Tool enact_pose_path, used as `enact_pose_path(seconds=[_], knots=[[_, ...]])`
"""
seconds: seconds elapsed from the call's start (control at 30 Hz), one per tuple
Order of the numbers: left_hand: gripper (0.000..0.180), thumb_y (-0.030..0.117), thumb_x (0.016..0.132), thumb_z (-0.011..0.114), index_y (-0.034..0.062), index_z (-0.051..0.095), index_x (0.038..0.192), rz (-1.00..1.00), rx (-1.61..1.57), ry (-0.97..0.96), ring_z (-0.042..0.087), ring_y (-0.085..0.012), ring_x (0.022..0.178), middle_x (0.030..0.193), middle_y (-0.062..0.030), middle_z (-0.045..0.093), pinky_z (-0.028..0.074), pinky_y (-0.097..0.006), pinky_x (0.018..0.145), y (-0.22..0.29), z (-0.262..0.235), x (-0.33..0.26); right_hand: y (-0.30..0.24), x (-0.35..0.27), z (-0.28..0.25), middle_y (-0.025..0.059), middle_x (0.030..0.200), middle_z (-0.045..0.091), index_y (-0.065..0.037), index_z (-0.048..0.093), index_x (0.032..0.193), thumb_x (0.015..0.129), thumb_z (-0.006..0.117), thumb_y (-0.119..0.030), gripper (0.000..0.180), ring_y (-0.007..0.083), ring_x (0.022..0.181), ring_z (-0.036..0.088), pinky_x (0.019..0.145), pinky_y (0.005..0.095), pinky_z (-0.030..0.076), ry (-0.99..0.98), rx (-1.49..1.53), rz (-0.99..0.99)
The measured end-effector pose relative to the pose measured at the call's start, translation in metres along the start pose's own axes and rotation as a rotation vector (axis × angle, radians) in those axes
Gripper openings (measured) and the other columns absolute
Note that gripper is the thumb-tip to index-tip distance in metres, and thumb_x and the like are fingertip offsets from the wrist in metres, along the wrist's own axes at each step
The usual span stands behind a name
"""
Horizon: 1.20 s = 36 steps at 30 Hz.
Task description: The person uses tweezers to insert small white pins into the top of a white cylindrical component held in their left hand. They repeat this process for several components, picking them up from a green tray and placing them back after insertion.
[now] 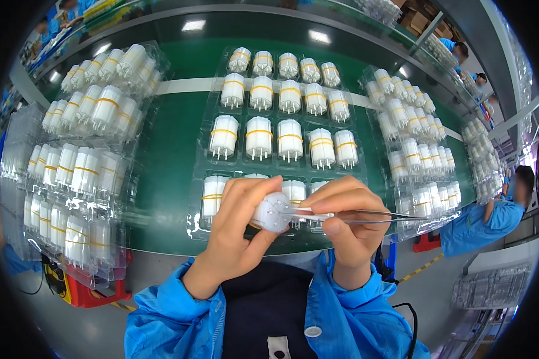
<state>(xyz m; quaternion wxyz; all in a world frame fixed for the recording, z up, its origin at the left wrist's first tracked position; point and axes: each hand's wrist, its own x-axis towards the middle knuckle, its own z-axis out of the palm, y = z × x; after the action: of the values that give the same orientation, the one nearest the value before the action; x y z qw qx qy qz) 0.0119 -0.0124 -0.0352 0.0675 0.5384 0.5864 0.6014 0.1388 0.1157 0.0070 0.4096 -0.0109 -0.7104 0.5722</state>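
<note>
My left hand (230, 236) grips a white plastic cylinder (270, 216) with its round, pin-studded end turned toward the right. In my right hand (356, 230) a pair of metal tweezers (404, 216) is pinched, its tips reaching the face of that end. Whether the tips hold anything small there, I cannot make out. Just beyond both hands lies a clear plastic tray (275, 170) with rows of similar white cylinders (259, 136), bound by yellow bands and with metal pins at their lower ends. My hands partly hide its nearest row.
Stacked trays of banded white cylinders stand at the left (85, 170) and right (414, 154) of the green table (161, 161). A person in blue (485, 221) is at the right. Red plastic stools (96, 293) show below the table's edge.
</note>
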Motion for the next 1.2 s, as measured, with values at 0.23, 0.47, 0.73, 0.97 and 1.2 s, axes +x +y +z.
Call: enact_pose_path(seconds=[0.23,0.47,0.73,0.97,1.2], knots=[[0.061,0.000,0.071,0.075,-0.0023,0.055,0.128,-0.004,-0.046,-0.038,0.056,-0.0335,0.099,0.112,-0.0164,0.060,0.045,-0.040,0.086,-0.003,-0.001,0.000,0.006,0.005,-0.002,0.0161,0.090,0.072,0.002,0.073,0.091,0.073,0.074,0.000,0.018,0.0267,0.082,0.070,0.072,0.0331,0.055,-0.079,-0.138,-0.089],[0.061,0.000,0.071,0.076,-0.0024,0.055,0.129,0.020,-0.035,-0.050,0.055,-0.0336,0.098,0.111,-0.0162,0.060,0.045,-0.040,0.085,-0.002,-0.002,0.002,0.005,0.008,-0.002,0.0164,0.089,0.072,0.003,0.073,0.089,0.072,0.074,0.002,0.017,0.0268,0.080,0.070,0.068,0.0327,0.056,-0.110,-0.130,-0.090],[0.061,-0.001,0.071,0.076,-0.0023,0.056,0.128,0.041,-0.015,-0.060,0.055,-0.0335,0.098,0.112,-0.0163,0.059,0.045,-0.040,0.085,-0.002,-0.003,0.003,0.005,0.004,0.001,0.0153,0.088,0.072,0.002,0.072,0.090,0.076,0.072,0.003,0.013,0.0235,0.078,0.070,0.068,0.0302,0.055,-0.035,-0.135,-0.048],[0.061,-0.003,0.069,0.074,-0.0028,0.056,0.127,0.084,0.043,-0.060,0.054,-0.0336,0.098,0.111,-0.0163,0.058,0.045,-0.040,0.084,-0.002,-0.002,0.003,-0.002,0.009,0.001,0.0136,0.085,0.071,0.000,0.073,0.091,0.078,0.071,0.003,0.014,0.0212,0.075,0.069,0.065,0.0278,0.053,-0.065,-0.176,-0.016],[0.058,-0.004,0.065,0.073,-0.0025,0.060,0.121,0.106,0.092,-0.008,0.055,-0.0341,0.098,0.109,-0.0161,0.058,0.045,-0.040,0.084,-0.002,0.000,0.003,-0.012,0.015,0.005,0.0144,0.085,0.070,0.000,0.072,0.091,0.078,0.070,0.003,0.013,0.0210,0.073,0.068,0.062,0.0276,0.052,-0.169,-0.358,-0.059]])
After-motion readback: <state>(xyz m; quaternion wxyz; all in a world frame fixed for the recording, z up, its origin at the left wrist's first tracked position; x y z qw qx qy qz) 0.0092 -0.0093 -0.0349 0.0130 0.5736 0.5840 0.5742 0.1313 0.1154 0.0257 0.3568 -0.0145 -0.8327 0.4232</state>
